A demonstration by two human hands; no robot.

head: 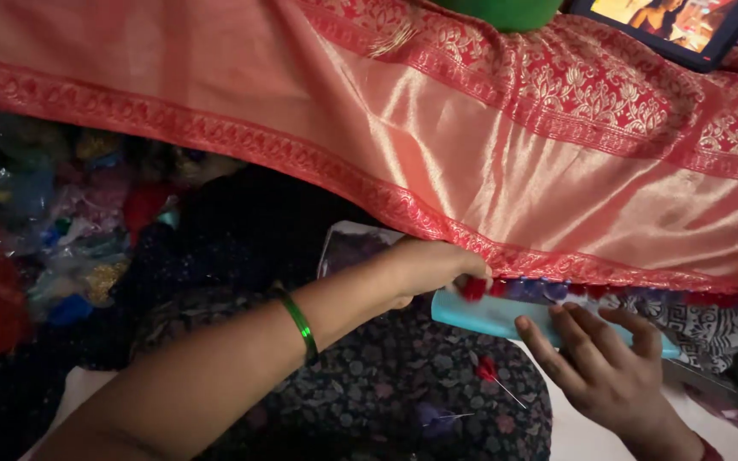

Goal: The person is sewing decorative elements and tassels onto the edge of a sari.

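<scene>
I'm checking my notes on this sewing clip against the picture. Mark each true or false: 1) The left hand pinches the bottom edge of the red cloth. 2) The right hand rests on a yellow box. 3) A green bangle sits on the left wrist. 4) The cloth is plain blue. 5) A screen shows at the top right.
1) True: the left hand grips the hem of the red cloth, by a red tassel.
2) False: the right hand lies on a light blue strip.
3) True: the green bangle circles the left wrist.
4) False: it is orange-red with gold-patterned borders.
5) True: a dark-framed screen lies on the cloth at the top right.
</scene>
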